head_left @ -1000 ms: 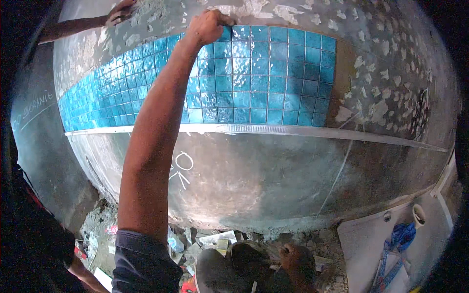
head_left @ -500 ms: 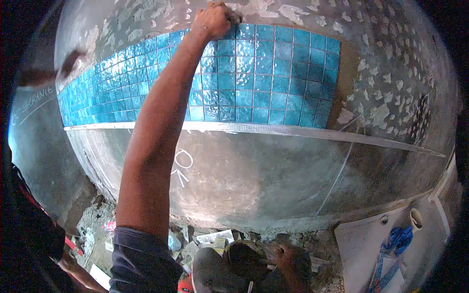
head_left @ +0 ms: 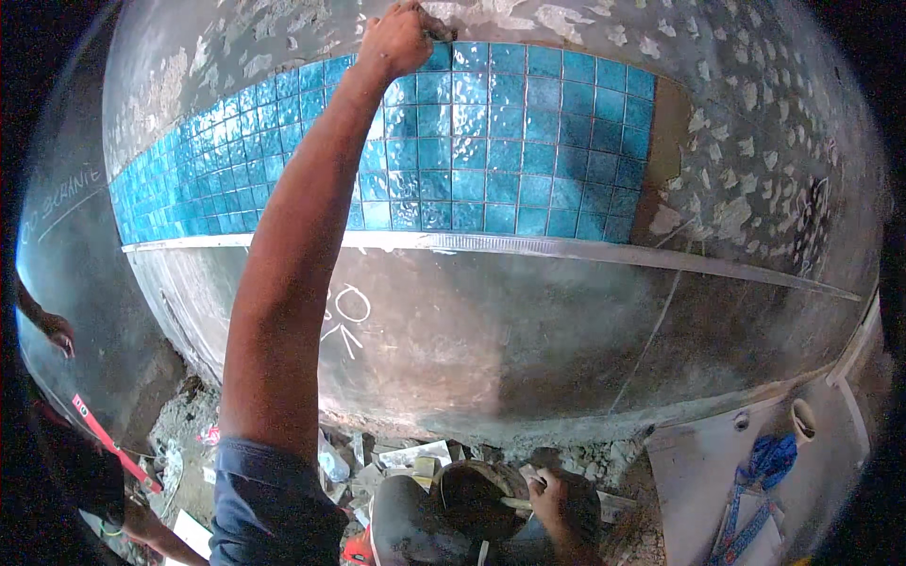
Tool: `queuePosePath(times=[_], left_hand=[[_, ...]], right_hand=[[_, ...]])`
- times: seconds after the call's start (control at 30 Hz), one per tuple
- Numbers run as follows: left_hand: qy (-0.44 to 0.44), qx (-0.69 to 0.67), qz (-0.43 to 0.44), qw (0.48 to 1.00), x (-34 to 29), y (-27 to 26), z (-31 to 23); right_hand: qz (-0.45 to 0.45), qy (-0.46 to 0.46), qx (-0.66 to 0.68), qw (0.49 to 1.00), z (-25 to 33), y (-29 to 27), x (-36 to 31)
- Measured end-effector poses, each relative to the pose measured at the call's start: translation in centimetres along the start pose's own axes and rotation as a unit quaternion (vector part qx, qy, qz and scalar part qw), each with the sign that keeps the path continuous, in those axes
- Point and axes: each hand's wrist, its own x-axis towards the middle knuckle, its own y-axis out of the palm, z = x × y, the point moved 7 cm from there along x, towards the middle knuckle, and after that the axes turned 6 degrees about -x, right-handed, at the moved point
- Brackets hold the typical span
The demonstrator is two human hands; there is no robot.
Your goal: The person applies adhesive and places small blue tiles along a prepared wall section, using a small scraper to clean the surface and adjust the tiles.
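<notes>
My left hand (head_left: 398, 40) reaches up to the top edge of the glossy blue tiles (head_left: 505, 141) on the wall. Its fingers are closed round a dark grey-brown lump (head_left: 437, 28), whose kind I cannot make out, at the top row. Low in front of me, my right hand (head_left: 555, 500) is closed beside a dark round bucket (head_left: 472, 500). A pale flat edge shows at its fingertips, and a light stick-like handle (head_left: 516, 504) lies by the bucket's rim; what the hand holds is unclear.
A metal strip (head_left: 557, 247) runs under the tiles. Bare roughened wall (head_left: 746, 141) lies to the right. At left are another person's hand (head_left: 58, 335) and a red spirit level (head_left: 113, 443). Rubble (head_left: 411, 456) lines the wall's foot. A blue crumpled bag (head_left: 772, 457) rests on a pale board (head_left: 694, 462).
My left hand has shifted slightly left along the tiles' top edge. My right hand has risen a little beside the bucket. The other person's hand has dropped from the wall at left.
</notes>
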Motion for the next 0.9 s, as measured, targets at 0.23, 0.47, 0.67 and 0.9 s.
queuePosePath(times=[0.23,0.47,0.67,0.9], left_hand=[[0.093,-0.027,-0.015,0.995,-0.4,-0.2,-0.8],[0.021,0.023,0.026,0.999,-0.6,0.0,-0.3],[0.009,-0.020,0.001,1.000,-1.4,0.1,-1.9],[0.024,-0.041,0.001,0.999,-1.0,0.6,0.8]], right_hand=[[0.050,0.040,-0.042,0.997,-1.3,0.7,-0.3],[0.056,0.064,-0.049,0.995,-1.4,0.7,-0.1],[0.037,0.040,-0.011,0.998,0.5,-0.5,0.1],[-0.003,-0.025,0.043,0.999,2.0,-0.9,3.9]])
